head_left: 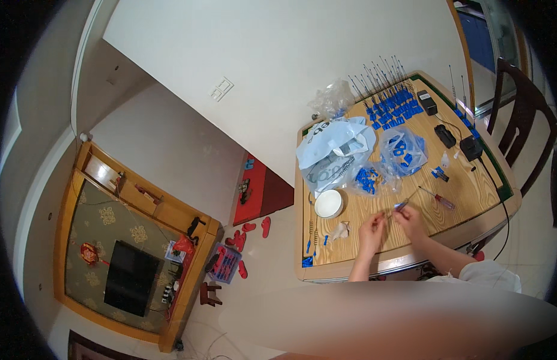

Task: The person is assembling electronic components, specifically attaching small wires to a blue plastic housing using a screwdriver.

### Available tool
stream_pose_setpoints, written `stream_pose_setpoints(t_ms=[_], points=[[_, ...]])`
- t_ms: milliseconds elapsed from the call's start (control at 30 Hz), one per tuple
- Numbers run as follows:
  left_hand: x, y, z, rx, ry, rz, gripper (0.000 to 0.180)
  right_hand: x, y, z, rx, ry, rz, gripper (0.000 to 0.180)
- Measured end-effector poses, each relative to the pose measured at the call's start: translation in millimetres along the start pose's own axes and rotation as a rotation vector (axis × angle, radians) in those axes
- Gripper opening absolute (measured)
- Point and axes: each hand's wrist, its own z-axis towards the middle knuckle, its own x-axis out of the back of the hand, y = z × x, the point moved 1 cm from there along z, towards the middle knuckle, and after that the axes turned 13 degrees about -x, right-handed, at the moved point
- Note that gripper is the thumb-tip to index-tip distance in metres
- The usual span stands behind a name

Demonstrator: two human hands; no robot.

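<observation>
My left hand [372, 233] is closed in a pinch just over the near part of the table, at the end of something too small to make out. Beside it my right hand [410, 223] is closed on a small blue part [399, 206], from which a thin metal rod seems to slant away to the upper right. Both hands' fingertips almost meet. To the right of them lies a screwdriver [445, 203] with a reddish handle. Beyond it sits a small blue and black piece [440, 174]. A crumpled white scrap [341, 230] lies left of my left hand.
Plastic bags of blue parts [404, 153] [367, 180], a pale printed bag [335, 153] and a white bowl [328, 204] stand on the wooden table [374, 264]. Blue pieces with upright springs and rods [398, 105] fill the far side. A black charger [470, 147] trails a cable at right.
</observation>
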Motion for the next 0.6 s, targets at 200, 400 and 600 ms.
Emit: stream_pose_setpoints(t_ms=[200, 400, 600], points=[[8, -53, 75, -0.050, -0.023, 0.357, 0.017, 64, 29, 9, 0.239, 0.285, -0.378, 0.009], [-13, -92, 120, -0.211, -0.359, 0.677, 0.018, 76, 41, 12, 0.200, 0.353, -0.218, 0.005], [-29, -110, 130, -0.185, -0.578, 0.753, 0.018, 80, 40, 9, 0.325, 0.356, -0.273, 0.003]])
